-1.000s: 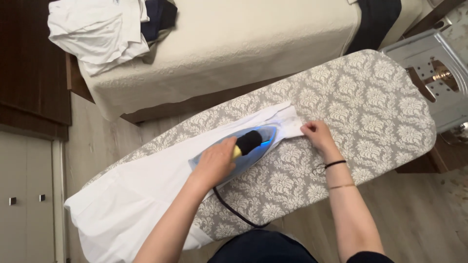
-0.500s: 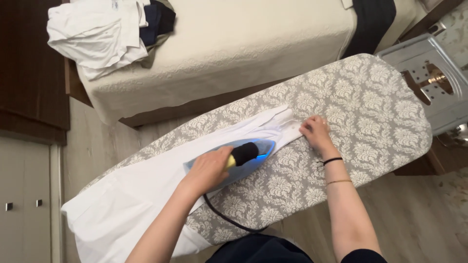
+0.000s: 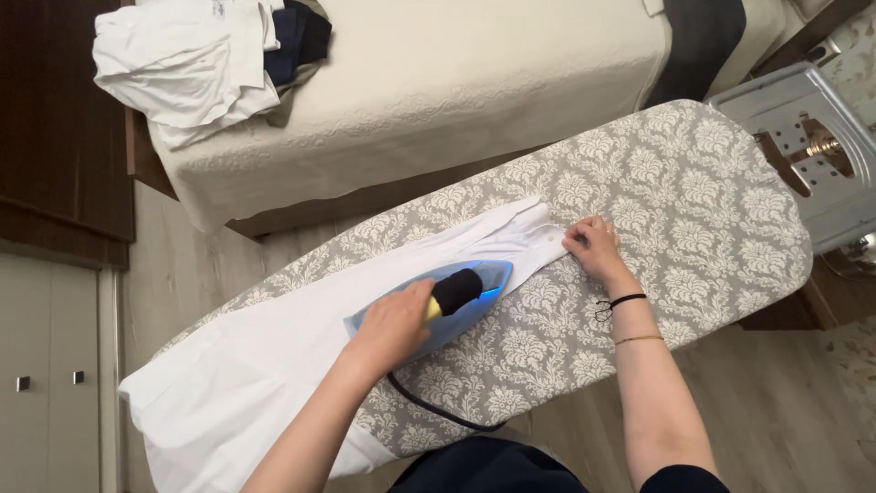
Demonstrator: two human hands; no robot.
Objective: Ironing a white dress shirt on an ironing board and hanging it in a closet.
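A white shirt [image 3: 274, 356] lies along a grey ironing board with a white floral pattern [image 3: 693, 183]. Its sleeve [image 3: 511, 233] stretches toward the board's wide end. My left hand [image 3: 394, 321] grips the black and yellow handle of a blue steam iron [image 3: 461, 297], which rests flat on the sleeve. My right hand [image 3: 593, 246] pinches the cuff end of the sleeve and holds it down on the board. The iron's dark cord [image 3: 438, 411] loops off the board's near edge.
A bed with a cream cover [image 3: 438, 82] runs along the far side of the board. A heap of white and dark clothes [image 3: 201, 55] sits on its left end. A metal iron rest [image 3: 812, 137] sticks out at the board's right end. White cabinets [image 3: 46, 383] stand at left.
The iron has slid back along the sleeve, away from the cuff and toward the shirt's body. My right hand has stayed on the cuff.
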